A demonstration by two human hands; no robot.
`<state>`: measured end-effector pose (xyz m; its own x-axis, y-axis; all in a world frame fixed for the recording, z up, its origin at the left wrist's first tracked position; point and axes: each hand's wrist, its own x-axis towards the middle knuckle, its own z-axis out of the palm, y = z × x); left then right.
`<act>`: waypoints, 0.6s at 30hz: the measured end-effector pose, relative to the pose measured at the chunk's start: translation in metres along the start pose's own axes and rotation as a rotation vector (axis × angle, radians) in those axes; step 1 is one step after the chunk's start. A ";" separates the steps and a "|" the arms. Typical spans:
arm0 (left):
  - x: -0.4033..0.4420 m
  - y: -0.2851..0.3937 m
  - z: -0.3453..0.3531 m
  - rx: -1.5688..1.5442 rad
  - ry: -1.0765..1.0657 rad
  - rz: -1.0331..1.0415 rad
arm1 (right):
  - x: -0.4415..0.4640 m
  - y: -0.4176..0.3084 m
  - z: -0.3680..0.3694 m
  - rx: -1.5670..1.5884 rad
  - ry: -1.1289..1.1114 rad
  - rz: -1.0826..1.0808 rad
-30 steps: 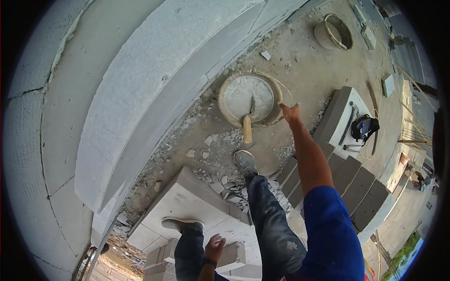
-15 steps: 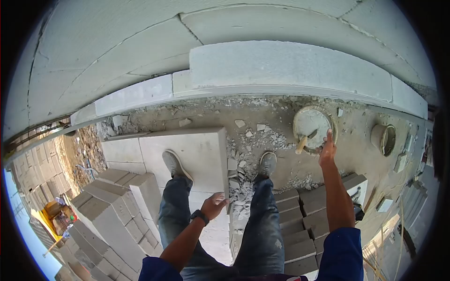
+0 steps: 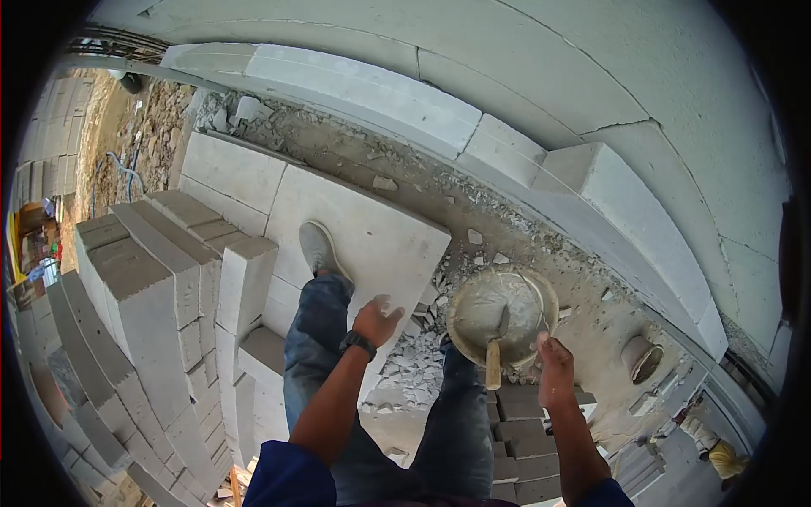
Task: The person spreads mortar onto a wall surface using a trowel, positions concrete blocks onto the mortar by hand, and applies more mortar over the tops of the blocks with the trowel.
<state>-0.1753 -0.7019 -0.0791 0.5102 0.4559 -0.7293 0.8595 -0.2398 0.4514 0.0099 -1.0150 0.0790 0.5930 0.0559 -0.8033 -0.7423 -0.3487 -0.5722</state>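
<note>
A round bucket (image 3: 460, 325) of grey mortar hangs in front of my right leg and covers my right foot. My right hand (image 3: 554, 369) is closed around its thin wire handle (image 3: 541, 291), at the bucket's right rim. A trowel (image 3: 492, 363) lies in the mortar, its wooden grip sticking out over the near rim. My left hand (image 3: 378, 323) is empty, with fingers loosely apart, above the pale block platform (image 3: 363, 228) where my left foot stands.
A low course of white blocks (image 3: 363, 84) runs along the wall (image 3: 524, 51). Stacked blocks (image 3: 144, 279) rise on the left, and more blocks (image 3: 528, 422) stand by my right leg. Rubble (image 3: 410, 363) covers the ground between. A second bucket (image 3: 642, 359) sits at the right.
My right hand has closed on the handle and raised the bucket, bringing it toward my legs. The view has turned left. My left hand stays empty.
</note>
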 end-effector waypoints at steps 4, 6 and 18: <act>0.011 0.009 -0.038 -0.098 0.108 -0.012 | -0.009 -0.023 0.083 -0.099 -0.182 0.012; 0.015 0.016 -0.058 -0.182 0.173 -0.037 | -0.005 -0.028 0.117 -0.184 -0.254 -0.096; 0.023 0.009 -0.088 -0.587 0.218 -0.056 | 0.027 -0.056 0.272 -0.661 -0.435 -0.161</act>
<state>-0.1585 -0.6174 -0.0468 0.3935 0.6331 -0.6667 0.6933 0.2719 0.6674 -0.0175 -0.7396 0.0444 0.4018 0.4644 -0.7893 -0.2393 -0.7787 -0.5800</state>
